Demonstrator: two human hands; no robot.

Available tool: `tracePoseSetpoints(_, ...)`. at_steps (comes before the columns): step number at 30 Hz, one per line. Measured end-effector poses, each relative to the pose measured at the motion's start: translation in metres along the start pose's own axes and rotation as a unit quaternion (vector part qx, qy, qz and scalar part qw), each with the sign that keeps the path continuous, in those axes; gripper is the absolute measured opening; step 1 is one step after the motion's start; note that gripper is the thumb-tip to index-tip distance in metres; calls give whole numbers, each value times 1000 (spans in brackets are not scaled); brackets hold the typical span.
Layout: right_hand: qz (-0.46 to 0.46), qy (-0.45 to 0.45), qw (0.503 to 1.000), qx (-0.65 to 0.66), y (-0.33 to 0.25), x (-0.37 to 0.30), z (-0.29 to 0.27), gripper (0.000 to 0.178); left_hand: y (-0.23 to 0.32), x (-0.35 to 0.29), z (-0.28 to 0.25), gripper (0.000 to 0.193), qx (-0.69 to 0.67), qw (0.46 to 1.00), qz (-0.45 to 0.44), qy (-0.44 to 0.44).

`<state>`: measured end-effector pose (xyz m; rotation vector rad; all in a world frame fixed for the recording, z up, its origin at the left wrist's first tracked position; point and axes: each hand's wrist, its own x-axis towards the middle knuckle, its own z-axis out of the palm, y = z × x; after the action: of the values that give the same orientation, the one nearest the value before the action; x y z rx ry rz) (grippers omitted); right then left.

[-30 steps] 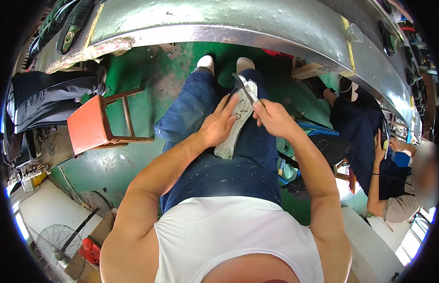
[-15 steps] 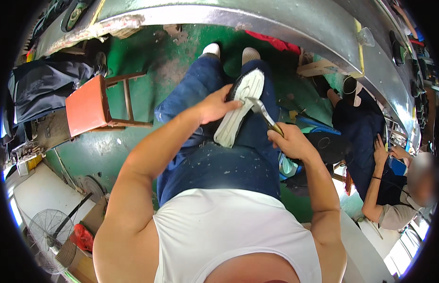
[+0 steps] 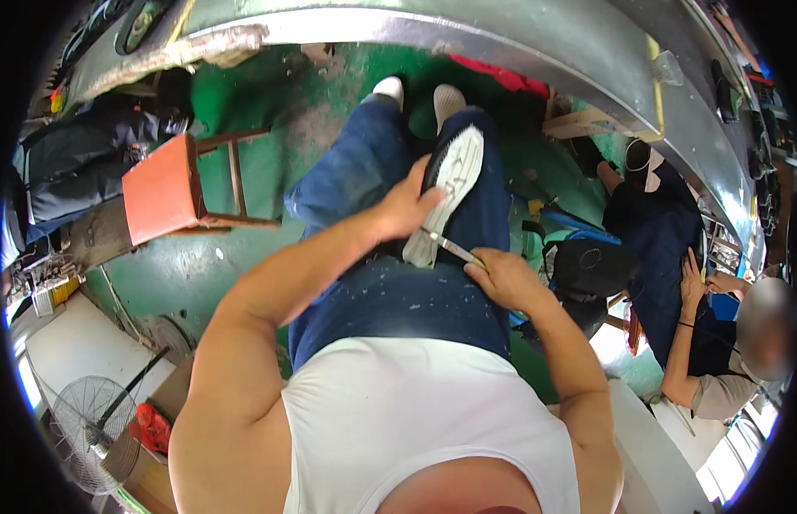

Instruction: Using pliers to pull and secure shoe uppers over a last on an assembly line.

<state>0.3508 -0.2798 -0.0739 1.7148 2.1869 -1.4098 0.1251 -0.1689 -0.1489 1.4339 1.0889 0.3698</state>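
A shoe lies sole side up across my thighs, its pale, ridged underside facing me and a dark upper edge showing along the far and left sides. My left hand grips it from the left, thumb over the pale underside. My right hand is closed round the yellowish handle of a slim metal tool, seemingly lasting pincers. Their tip touches or hovers just over the shoe's near part, close to my left hand; contact cannot be told.
A metal-edged bench curves across the far side. An orange-seated stool stands left on the green floor. At the right, another person works at the bench, near a black bag-like thing. A fan is at the lower left.
The pincers have moved nearer to me, from the shoe's middle to its near part, and turned so they look thinner. The shoe has shifted slightly right; my left hand still grips it.
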Motion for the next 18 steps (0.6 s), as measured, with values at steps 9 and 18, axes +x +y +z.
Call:
tracePoseSetpoints(9,173,-190,942,217,1,-10,-44,41,-36,-49,-2,98,-68,983,-65,-156)
tracePoseSetpoints(18,52,13,998,45,7,20,-14,36,-24,-42,-20,97,7,997,11,-73)
